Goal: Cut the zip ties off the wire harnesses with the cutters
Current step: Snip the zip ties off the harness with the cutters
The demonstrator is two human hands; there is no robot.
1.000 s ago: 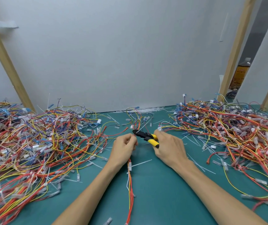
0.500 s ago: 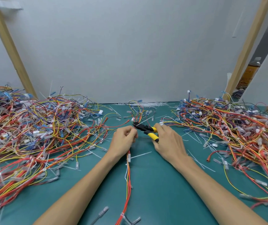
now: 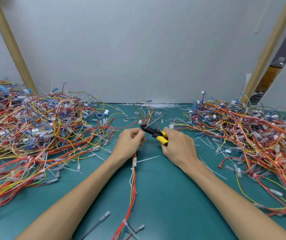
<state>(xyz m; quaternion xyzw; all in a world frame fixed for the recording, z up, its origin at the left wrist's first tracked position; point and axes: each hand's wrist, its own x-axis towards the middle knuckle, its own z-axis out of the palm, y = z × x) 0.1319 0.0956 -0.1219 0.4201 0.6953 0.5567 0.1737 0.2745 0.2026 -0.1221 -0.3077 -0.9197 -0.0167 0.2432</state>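
Note:
My left hand point(image 3: 130, 144) grips a red, orange and yellow wire harness point(image 3: 133, 186) that runs from my fist down the green table toward me. A white zip tie point(image 3: 135, 161) sticks out of the harness just below that hand. In my right hand point(image 3: 179, 148) I hold the yellow-handled cutters point(image 3: 155, 133). Their black jaws point left and touch the harness at my left fingertips. Whether a tie sits between the jaws is too small to tell.
A large heap of tangled harnesses point(image 3: 35, 135) covers the left of the green table point(image 3: 164, 196), another heap point(image 3: 251, 135) the right. Cut white ties point(image 3: 157, 105) lie along the back wall. Wooden posts point(image 3: 12, 45) lean at both sides. A brown bottle point(image 3: 273, 71) stands back right.
The view has tilted down slightly, so more of the harness near me shows. Both hands and the cutters stay in nearly the same place at the harness.

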